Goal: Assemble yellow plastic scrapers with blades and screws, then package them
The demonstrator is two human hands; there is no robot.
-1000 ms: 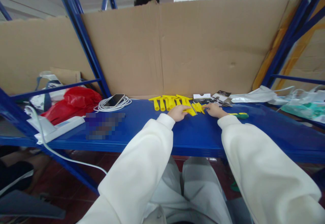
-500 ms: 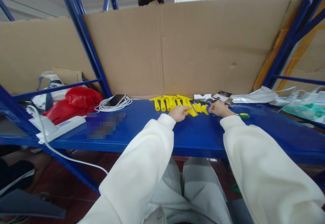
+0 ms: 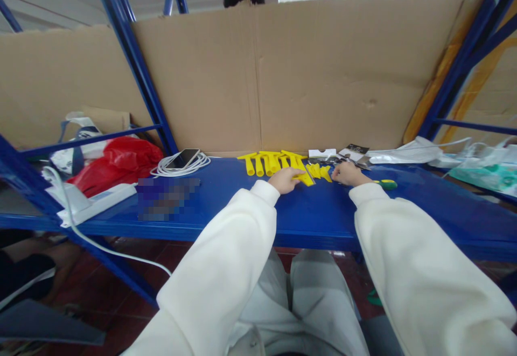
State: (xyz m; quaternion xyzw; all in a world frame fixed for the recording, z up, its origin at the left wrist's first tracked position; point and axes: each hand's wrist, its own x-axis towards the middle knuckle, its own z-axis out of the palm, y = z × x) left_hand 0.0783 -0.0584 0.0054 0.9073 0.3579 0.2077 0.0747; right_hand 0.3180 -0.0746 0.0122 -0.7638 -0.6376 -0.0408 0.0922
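Note:
My left hand (image 3: 285, 180) is closed on a yellow plastic scraper (image 3: 304, 179), whose wide, flared end points right and has a thin greyish edge. Just right of it, my right hand (image 3: 348, 174) has its fingers pinched together low over the shelf; what they hold, if anything, is too small to make out. Between the hands lie several small yellow flared pieces (image 3: 318, 172). Behind my left hand, several yellow T-shaped pieces with hollow round handles (image 3: 259, 166) stand in a row. A screwdriver with a green and yellow handle (image 3: 388, 185) lies partly behind my right wrist.
Small black-and-white packets (image 3: 354, 153) lie beyond my right hand. A phone (image 3: 183, 159) rests on a coiled white cable (image 3: 161, 168) to the left, near a red bag (image 3: 125, 159) and a white power strip (image 3: 100, 204). A cardboard panel (image 3: 323, 76) closes the shelf's back.
My right hand has shifted very slightly at the fingers. My left hand stays on the yellow scraper. The head behind the cardboard has moved a little to the right.

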